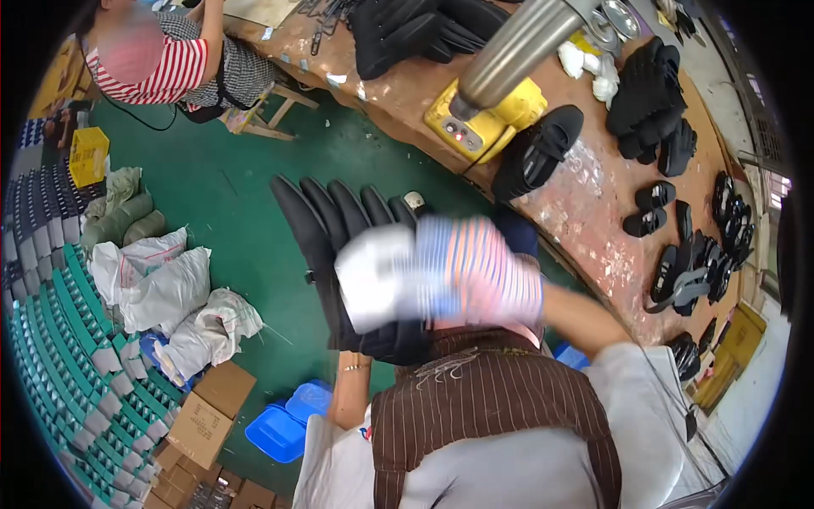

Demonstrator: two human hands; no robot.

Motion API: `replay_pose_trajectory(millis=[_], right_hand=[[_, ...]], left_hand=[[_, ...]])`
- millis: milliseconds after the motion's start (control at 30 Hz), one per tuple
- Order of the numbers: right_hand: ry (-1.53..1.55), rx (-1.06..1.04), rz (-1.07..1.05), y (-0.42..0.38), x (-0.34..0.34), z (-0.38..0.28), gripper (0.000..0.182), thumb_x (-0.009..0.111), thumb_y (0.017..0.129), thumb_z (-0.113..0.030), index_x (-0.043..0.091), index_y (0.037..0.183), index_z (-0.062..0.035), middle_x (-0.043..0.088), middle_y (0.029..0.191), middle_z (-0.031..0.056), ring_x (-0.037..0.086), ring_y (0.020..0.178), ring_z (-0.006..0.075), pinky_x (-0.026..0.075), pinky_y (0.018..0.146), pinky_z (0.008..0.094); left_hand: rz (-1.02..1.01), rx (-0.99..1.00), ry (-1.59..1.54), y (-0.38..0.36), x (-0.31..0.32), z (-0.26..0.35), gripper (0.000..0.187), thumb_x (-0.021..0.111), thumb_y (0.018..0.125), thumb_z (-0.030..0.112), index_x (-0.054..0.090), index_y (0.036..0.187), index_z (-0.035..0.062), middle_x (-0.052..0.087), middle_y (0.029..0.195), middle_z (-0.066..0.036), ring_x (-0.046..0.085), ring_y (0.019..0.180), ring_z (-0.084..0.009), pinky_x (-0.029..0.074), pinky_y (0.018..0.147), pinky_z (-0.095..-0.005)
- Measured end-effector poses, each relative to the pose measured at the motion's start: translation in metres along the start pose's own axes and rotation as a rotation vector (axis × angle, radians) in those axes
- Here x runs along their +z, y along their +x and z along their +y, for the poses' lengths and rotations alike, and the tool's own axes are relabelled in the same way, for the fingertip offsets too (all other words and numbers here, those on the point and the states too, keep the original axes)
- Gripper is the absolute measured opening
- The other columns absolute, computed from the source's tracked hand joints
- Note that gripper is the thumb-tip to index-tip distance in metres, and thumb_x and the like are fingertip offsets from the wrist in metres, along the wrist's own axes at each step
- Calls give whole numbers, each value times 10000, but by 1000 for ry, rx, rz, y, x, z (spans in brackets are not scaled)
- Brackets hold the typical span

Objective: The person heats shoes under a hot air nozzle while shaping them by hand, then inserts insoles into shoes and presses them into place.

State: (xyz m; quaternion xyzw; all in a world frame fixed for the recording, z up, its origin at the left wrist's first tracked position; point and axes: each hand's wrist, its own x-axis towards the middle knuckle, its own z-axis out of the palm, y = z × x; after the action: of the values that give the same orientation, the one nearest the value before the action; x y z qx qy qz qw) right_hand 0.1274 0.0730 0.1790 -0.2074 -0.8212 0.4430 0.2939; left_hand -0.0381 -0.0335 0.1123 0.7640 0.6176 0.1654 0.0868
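- Far left: rows of teal boxes [64, 339] stacked on the green floor [229, 195]; print on them too small to read.
- Yellow crate [87, 154] above them, no readable label.
- White sacks [165, 288] heaped beside the rows; brown cartons [203, 416] and blue tubs [288, 422] below. Cartons show dark marks, illegible.
- Top left: a co-worker in a red-striped sleeve [157, 72] seated at a wooden stool [267, 110], well apart from the stack.
- Centre: stack of black soles [335, 229] held upright against the person's body, fanned at the top.
- Left hand [354, 360] bare, under the stack at its lower edge, bracelet at the wrist; fingers hidden behind the soles, so grip can't be told, probably cupping the bottom.
- Right hand [424, 271] in a striped white glove, blurred, laid flat across the front of the stack, fingers together and pressing on it, not pinching.
- Brown striped apron [492, 399] below the hands.
- Right: worn bench [593, 204] with a yellow machine [483, 123] and its metal cylinder [521, 47]; red and green lamps on the panel, no readable text.
- More black soles [649, 102] and sandals [653, 208] spread over the bench toward the far right edge.
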Motion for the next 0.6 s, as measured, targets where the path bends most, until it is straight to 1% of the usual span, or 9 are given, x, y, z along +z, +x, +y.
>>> replay_pose_trajectory(millis=[67,133,200,267,367,400,467,500,600], right_hand=[[-300,235,-80,24,5,11,314,582,899,-421,657,1165,-272,659,1015,55,656,790,276,541,653,382],[-565,375,-358,23,19,-4,294,556,924,-400,634,1166,-251,672,1097,47,676,761,281,560,673,364],[96,367,-570,-27,31,-15,436,610,854,-513,632,1170,-213,675,994,178,692,861,304,566,748,411],[-108,267,-574,-32,23,-11,372,634,841,-458,658,1161,-270,650,945,57,654,873,249,535,691,394],[-237,317,-59,26,-25,-13,408,639,837,-413,649,1205,-238,624,856,85,632,764,258,507,624,406],[-399,224,74,48,-17,7,310,605,863,-383,635,1135,-238,606,824,106,636,650,291,504,554,431],[-647,325,-178,45,10,9,268,582,874,-347,639,1106,-226,605,778,93,640,650,274,506,554,431],[-585,186,-70,22,16,8,235,573,879,-350,651,1052,-211,592,731,79,637,623,273,512,545,431],[-212,276,-533,-38,19,-14,307,630,837,-467,680,1017,-224,647,776,110,662,707,305,546,644,403]], left_hand=[[-6,23,13,-2,-1,-2,482,462,942,185,413,1339,-82,451,1357,-264,477,1235,-370,385,1036,-536],[-34,56,30,-10,-3,-3,483,463,939,180,410,1342,-82,447,1362,-264,471,1244,-370,379,1043,-536],[-59,69,34,-21,-3,1,484,465,936,174,408,1344,-82,443,1367,-264,465,1252,-371,374,1050,-536],[-79,79,48,-29,-8,7,486,466,934,168,405,1346,-81,439,1372,-264,460,1260,-371,368,1057,-535],[-71,65,115,-18,-15,4,488,469,930,160,401,1349,-81,433,1380,-263,451,1273,-372,359,1068,-535],[-66,55,150,-12,-16,4,489,469,929,157,399,1350,-81,431,1383,-263,448,1277,-372,356,1071,-534],[-65,30,229,0,-22,4,491,471,926,152,396,1353,-80,428,1388,-263,442,1285,-372,350,1079,-534],[-47,12,268,8,-25,5,492,472,925,149,395,1354,-80,426,1390,-263,439,1289,-373,347,1082,-534],[-8,-52,337,23,-30,6,496,474,921,140,391,1357,-80,420,1398,-263,430,1301,-373,339,1093,-533]])
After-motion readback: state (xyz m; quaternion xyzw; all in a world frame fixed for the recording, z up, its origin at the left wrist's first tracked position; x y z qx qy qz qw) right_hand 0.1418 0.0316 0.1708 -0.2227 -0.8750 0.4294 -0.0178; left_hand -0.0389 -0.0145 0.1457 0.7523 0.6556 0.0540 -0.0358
